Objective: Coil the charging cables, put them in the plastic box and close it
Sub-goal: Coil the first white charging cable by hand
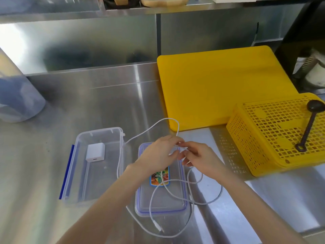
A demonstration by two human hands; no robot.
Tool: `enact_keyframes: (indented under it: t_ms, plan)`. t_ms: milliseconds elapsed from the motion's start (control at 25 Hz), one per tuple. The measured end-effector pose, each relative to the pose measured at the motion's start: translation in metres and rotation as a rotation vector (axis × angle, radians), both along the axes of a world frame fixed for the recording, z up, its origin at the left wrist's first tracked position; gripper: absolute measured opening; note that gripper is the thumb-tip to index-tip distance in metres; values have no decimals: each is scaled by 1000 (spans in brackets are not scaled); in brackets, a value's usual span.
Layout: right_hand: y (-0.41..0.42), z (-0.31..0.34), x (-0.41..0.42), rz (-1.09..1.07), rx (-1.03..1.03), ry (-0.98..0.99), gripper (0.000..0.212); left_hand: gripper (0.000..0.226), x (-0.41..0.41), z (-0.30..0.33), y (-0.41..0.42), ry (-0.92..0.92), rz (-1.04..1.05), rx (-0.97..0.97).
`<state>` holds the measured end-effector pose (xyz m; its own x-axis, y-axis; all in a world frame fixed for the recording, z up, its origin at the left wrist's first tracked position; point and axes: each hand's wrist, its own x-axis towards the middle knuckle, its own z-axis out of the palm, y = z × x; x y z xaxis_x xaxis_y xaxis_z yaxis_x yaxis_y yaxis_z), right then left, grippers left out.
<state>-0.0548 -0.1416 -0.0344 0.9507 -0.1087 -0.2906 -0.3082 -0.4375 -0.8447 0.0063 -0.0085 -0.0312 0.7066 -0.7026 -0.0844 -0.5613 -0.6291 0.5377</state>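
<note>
Stainless steel counter [52, 173]. Left hand [158, 154], right hand [198, 157]: both pinching thin white charging cable [175, 191] above clear blue-edged lid [158, 205]; open clear plastic box [98, 173] left, white charger block [95, 151] inside.

Your white charging cable [177, 186] lies loose, not yet coiled, looping over the clear lid [161, 203] and onto the table, one plug end free near the lid's front edge. The lid lies flat, blue-sealed, sticker up. Just left of it sits your open plastic box [79, 173], upright, a white charger block [95, 152] inside
</note>
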Motion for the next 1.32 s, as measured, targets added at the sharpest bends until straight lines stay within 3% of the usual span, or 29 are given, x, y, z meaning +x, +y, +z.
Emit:
enact_keyframes:
  t_ms: [600, 760, 920, 1000, 1160, 1320]
  plan:
    - [14, 34, 4, -30, 74, -329, 24, 22, 0, -2, 46, 28, 309, -293]
    - [16, 34, 7, -53, 66, -313, 13, 22, 5, 13, 53, 20, 451, -473]
    - [14, 22, 8, -22, -10, -260, 19, 21, 11, 26, 57, -21, 489, -562]
    - [17, 21, 7, -71, 6, -254, 25, 23, 13, 27, 58, 25, 458, -551]
    - [23, 36, 11, -222, 226, -251, 27, 23, 10, 20, 59, 142, 457, -471]
    - [29, 54, 16, -229, 329, -217, 21, 27, 6, 18, 61, 67, 481, -405]
